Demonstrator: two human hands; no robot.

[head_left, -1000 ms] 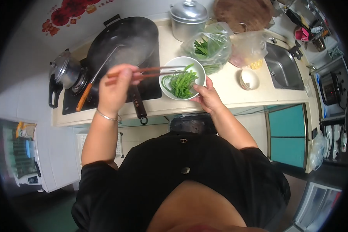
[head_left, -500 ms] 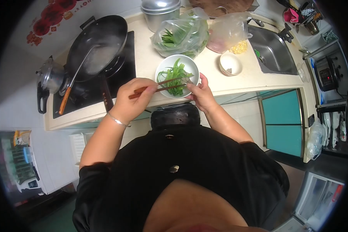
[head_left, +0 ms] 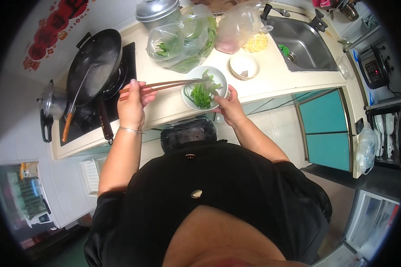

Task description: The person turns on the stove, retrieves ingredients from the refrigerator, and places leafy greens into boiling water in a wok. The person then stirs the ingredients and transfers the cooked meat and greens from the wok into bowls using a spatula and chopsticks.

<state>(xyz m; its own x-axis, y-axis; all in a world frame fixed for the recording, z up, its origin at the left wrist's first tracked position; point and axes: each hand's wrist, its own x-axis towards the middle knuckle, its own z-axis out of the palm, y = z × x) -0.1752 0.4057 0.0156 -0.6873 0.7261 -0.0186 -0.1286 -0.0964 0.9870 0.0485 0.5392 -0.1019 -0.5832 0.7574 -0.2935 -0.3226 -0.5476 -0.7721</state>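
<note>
My left hand [head_left: 133,106] is closed round a pair of brown chopsticks [head_left: 161,83]. Their tips reach over a white bowl [head_left: 190,104] of chopped green vegetables [head_left: 204,93]. A greyish piece, too blurred to name, lies among the greens near the tips. My right hand [head_left: 228,106] grips the bowl's right side, thumb at the rim and fingers partly hidden beneath. The bowl is at the counter's front edge. Behind it sits a clear plastic bag [head_left: 182,42] of leafy greens. A smaller bowl [head_left: 244,67] with a little something inside stands to the right.
On the left, a black wok [head_left: 95,66] with a ladle [head_left: 78,95] in it steams on the black stove [head_left: 84,119], beside a pressure cooker [head_left: 53,104]. Toward the right are a plastic bag with pinkish contents [head_left: 234,29], yellow bits [head_left: 255,42] and a steel sink [head_left: 305,40].
My left hand has moved left, away from the bowl, and holds the chopsticks farther back. My right hand still grips the bowl. The whole view has shifted and turned slightly.
</note>
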